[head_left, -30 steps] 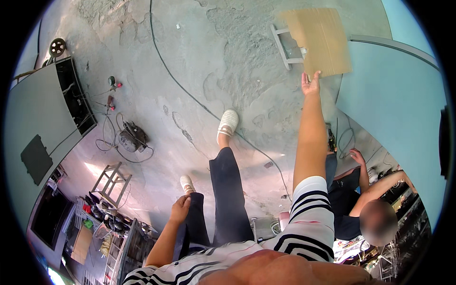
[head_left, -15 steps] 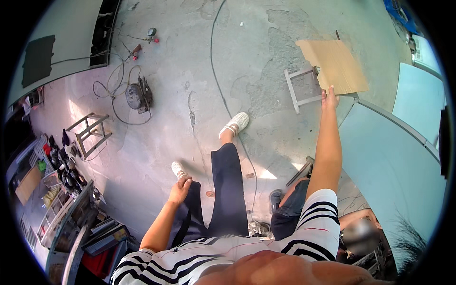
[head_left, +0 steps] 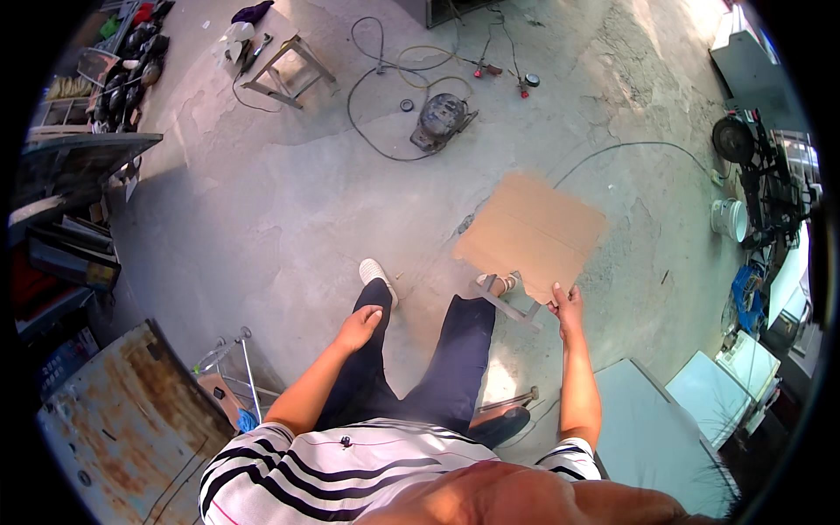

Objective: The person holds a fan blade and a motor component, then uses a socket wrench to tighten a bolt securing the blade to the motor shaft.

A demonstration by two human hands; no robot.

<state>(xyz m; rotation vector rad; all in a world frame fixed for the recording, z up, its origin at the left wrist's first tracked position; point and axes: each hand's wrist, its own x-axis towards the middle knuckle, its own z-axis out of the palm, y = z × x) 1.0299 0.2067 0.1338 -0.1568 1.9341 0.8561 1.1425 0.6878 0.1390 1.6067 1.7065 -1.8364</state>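
Observation:
In the head view my right hand (head_left: 567,311) grips the near corner of a flat brown cardboard sheet (head_left: 525,223), thumb on top. A grey stool frame (head_left: 525,313) sticks out beneath it beside my right foot, mostly hidden by the sheet; whether my fingers also hold it I cannot tell. My left hand (head_left: 359,328) hangs closed in front of my left thigh, and whatever it may hold is hidden. My white shoes (head_left: 376,276) are on the worn concrete floor (head_left: 262,210).
Ahead lie a dark compressor-like unit (head_left: 437,118), hoses and a stool (head_left: 289,70). A wheeled machine (head_left: 735,140) and white bucket (head_left: 726,219) line the right. A rusty panel (head_left: 122,411) is at lower left, pale panels (head_left: 639,437) and another person's dark shoe (head_left: 499,429) at lower right.
The view has turned. The cardboard and stool frame have come nearer my legs with my right arm lowered. The co-worker is now mostly out of sight. My left hand stays closed.

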